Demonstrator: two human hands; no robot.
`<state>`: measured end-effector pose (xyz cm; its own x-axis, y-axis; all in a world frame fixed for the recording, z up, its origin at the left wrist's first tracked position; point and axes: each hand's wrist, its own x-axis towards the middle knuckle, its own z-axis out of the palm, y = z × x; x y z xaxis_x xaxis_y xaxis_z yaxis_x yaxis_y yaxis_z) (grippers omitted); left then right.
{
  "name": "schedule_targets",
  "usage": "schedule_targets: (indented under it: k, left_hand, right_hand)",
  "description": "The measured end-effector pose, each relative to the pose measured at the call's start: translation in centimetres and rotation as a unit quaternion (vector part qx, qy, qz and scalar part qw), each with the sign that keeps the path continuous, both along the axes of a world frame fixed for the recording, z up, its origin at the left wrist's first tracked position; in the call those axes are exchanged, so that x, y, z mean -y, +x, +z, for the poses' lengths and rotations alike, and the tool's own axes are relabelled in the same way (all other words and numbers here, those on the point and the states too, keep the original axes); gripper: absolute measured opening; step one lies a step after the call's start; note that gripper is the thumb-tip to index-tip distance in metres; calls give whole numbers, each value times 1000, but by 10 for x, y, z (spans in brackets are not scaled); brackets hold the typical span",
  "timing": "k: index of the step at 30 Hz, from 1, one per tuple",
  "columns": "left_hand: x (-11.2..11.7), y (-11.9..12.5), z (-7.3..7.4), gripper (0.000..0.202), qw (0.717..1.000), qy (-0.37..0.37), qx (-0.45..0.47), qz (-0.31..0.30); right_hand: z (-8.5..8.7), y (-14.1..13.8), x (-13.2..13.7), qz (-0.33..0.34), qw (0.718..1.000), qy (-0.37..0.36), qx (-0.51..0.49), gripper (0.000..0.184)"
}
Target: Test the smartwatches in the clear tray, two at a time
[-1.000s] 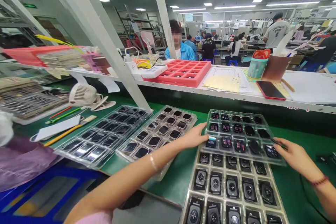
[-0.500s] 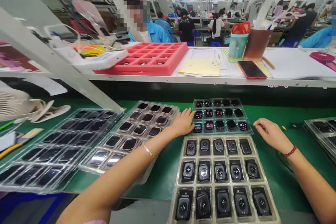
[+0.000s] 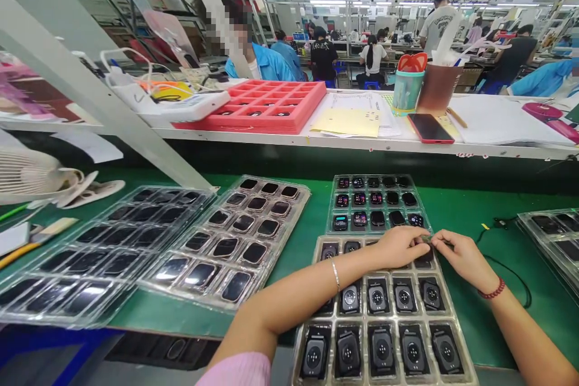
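Both bare hands meet at the 1 o'clock corner of the near tray (image 3: 391, 319), just beside the clear far tray (image 3: 368, 209), which sits at its 12 o'clock on the green tabletop (image 3: 298, 235). The left hand (image 3: 402, 247) crosses over the near tray from its 9 o'clock, probably so that both hands can work at 1 spot; the right hand (image 3: 461, 256) comes in from 3 o'clock. Their fingertips bunch close together, but I cannot tell whether they are clamped on anything.

The near tray holds smartwatches (image 3: 382, 350), 5 across, backs up, 1 to a pocket, which likely keeps them from knocking together. The far tray carries 3 rows of 5 watch faces (image 3: 359, 218), screens up, presumably so they can be read; some are lit. Another tray (image 3: 275, 247) of dark screens lies at 10 o'clock.
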<state>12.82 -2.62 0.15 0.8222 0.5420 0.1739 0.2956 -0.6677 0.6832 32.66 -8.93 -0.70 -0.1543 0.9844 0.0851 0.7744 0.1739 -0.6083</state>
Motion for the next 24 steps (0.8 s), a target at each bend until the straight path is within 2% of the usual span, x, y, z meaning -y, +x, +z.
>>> schedule_targets:
  k: [5, 8, 11, 14, 17, 19, 22, 24]
  left_hand:
    - [-2, -4, -15, 33, 999, 42, 19, -24]
    - [0, -4, -19, 34, 999, 41, 33, -6]
    - [2, -5, -20, 32, 998, 58, 31, -12]
    - [3, -5, -19, 32, 996, 83, 17, -22]
    - [4, -6, -17, 30, 995, 92, 3, -25]
    - [5, -7, -15, 31, 996, 91, -7, -23]
    - [6, -7, -13, 32, 995, 95, -28, -24]
    - [8, -8, -10, 33, 993, 107, -35, -25]
  right_hand:
    - [-4, 1, 3, 3, 1000, -7, 19, 23]
    - [0, -1, 8, -4, 1000, -1, 25, 19]
    - [-3, -5, 6, -12, 997, 32, 73, 17]
    - [-6, -7, 3, -63, 985, 89, 135, 17]
    - [2, -8, 15, -112, 974, 135, 146, 18]
    - [10, -10, 35, -74, 981, 125, 130, 17]
    - [18, -16, 71, 20, 988, 58, 140, 15]
    - [20, -20, 89, 32, 990, 25, 138, 16]
